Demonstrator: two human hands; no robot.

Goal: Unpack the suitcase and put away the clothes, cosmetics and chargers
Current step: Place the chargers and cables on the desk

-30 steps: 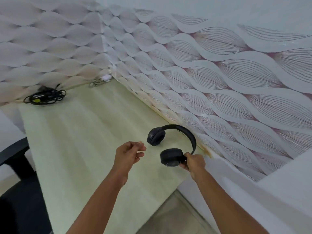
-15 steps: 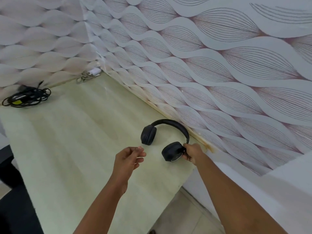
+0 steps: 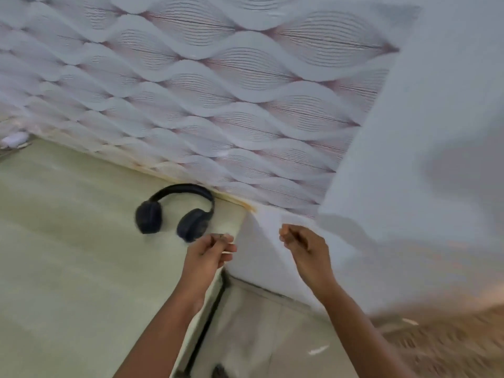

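Black over-ear headphones [image 3: 174,211] lie on the pale wooden desk [image 3: 68,255], close to the patterned wall and the desk's right corner. Nothing touches them. My left hand [image 3: 208,253] hovers just below and right of the headphones, over the desk's edge, fingers loosely curled and holding nothing. My right hand [image 3: 302,248] hangs in the air further right, off the desk in front of the white wall, fingers loosely curled and empty. The view is motion-blurred.
A small white object [image 3: 16,139] sits at the desk's far left corner against the wall. Wavy patterned wallpaper [image 3: 218,91] backs the desk. A plain white wall [image 3: 436,132] juts out on the right. Tiled floor [image 3: 259,336] shows below the desk edge.
My right hand has let go of the headphones, which now lie on the desk, and drawn back to the right. The view has swung right; the black charger cable is out of frame.
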